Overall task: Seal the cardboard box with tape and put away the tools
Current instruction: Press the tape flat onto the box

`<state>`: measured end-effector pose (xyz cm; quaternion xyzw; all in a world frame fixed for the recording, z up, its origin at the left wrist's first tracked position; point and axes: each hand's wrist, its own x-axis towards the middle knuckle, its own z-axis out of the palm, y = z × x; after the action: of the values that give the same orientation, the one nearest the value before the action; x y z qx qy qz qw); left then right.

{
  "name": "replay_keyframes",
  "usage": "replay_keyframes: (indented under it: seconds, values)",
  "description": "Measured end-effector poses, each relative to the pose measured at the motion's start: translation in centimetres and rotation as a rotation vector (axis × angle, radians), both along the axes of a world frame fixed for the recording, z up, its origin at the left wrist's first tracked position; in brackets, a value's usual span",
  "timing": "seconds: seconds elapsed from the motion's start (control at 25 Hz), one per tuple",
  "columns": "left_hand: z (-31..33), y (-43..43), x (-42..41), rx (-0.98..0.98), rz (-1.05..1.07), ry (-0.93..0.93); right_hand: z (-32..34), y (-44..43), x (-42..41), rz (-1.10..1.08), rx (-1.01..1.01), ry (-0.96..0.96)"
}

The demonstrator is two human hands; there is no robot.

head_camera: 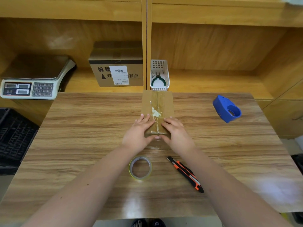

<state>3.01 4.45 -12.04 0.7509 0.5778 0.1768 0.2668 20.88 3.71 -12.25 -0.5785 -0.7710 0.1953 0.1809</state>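
A small cardboard box (157,104) lies in the middle of the wooden table (82,128), with clear tape along its centre seam. My left hand (139,130) and my right hand (175,130) press flat on the box's near end, fingers on top and thumbs over the front edge, where the tape folds down. A roll of clear tape (140,167) lies on the table just in front of me. An orange and black utility knife (186,174) lies to its right. A blue tape dispenser (227,108) rests at the right of the table.
A white basket (159,76) with green-handled pliers (158,79) stands on the shelf behind the box. A labelled cardboard carton (116,69) and a weighing scale (32,77) sit on the shelf at the left. A black crate (13,136) stands left of the table.
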Motion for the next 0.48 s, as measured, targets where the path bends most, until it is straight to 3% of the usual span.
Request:
replay_keyframes:
  seconds: [0.48]
  values:
    - [-0.9,0.3,-0.6,0.132,-0.093,0.209,-1.3,-0.2,0.0,-0.009,0.164,-0.045]
